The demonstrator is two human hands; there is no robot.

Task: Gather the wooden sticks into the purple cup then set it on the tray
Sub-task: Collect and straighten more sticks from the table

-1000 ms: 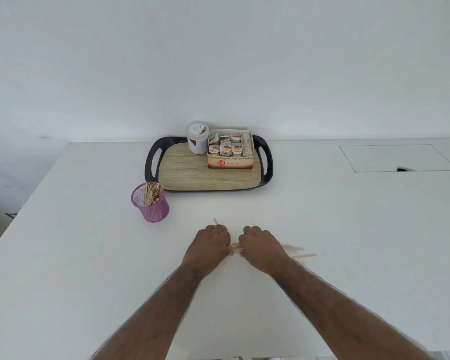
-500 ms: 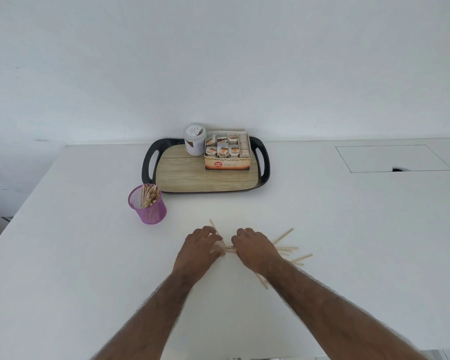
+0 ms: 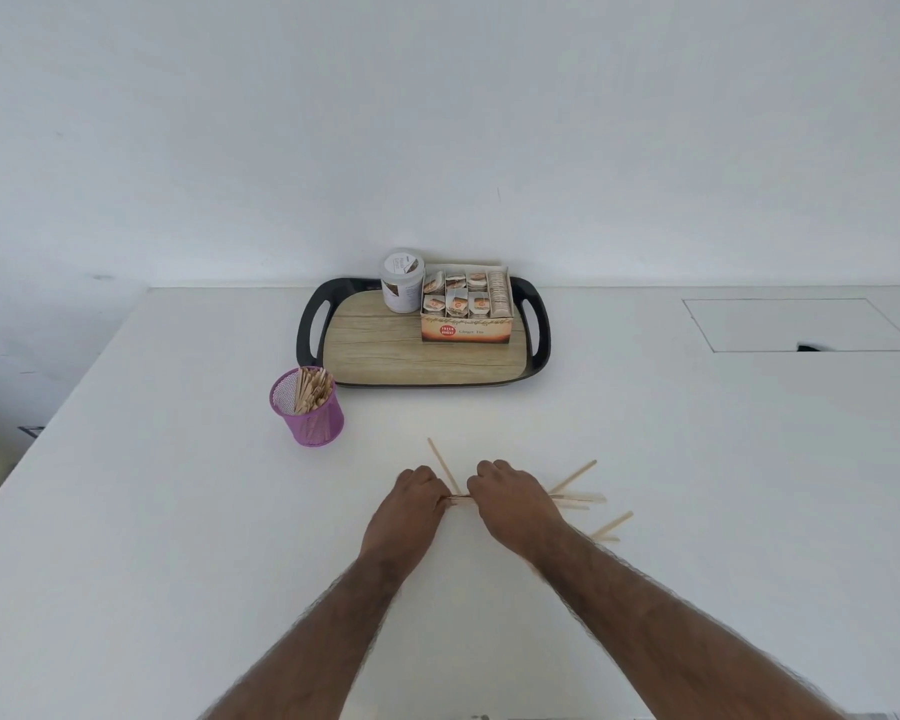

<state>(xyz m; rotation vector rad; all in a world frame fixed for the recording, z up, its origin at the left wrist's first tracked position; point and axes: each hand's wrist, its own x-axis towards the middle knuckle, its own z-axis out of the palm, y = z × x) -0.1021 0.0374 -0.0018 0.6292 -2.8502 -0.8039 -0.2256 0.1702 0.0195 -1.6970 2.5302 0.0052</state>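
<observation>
A purple mesh cup (image 3: 310,418) stands on the white table left of the tray's front corner, with several wooden sticks upright in it. More wooden sticks (image 3: 578,496) lie scattered on the table in front of me. My left hand (image 3: 411,506) and my right hand (image 3: 515,504) are side by side over them, fingers curled, both gripping a small bundle of sticks that shows between the hands. Other sticks poke out to the right of my right hand and one slants up between the hands. The black tray (image 3: 310,324) with a wood-look floor sits at the back.
On the tray's far side stand a white jar (image 3: 401,280) and an open box of tea sachets (image 3: 466,309). A rectangular hatch (image 3: 801,324) is set into the table at the right. The table's left edge runs diagonally past the cup.
Both hands have drawn closer together and curled round the sticks, pulling them into a tighter bundle. The scattered sticks at the right show more clearly than a second ago.
</observation>
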